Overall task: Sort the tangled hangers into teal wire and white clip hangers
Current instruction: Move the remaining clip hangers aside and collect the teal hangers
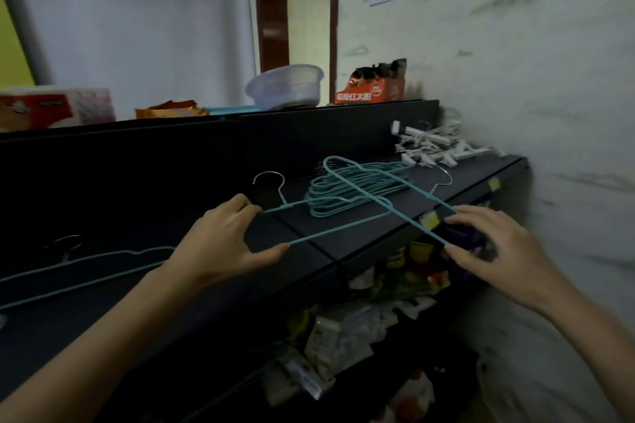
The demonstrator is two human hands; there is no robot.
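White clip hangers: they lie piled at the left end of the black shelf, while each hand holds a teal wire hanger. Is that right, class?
No. The head view shows the white clip hangers piled at the right end of the black shelf, by the wall. The rest stands: left hand and right hand each hold a teal wire hanger.

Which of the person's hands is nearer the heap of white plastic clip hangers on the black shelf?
Right. The right hand is almost straight in front of the white clip hangers; the left hand is farther left, beyond the stack of teal wire hangers.
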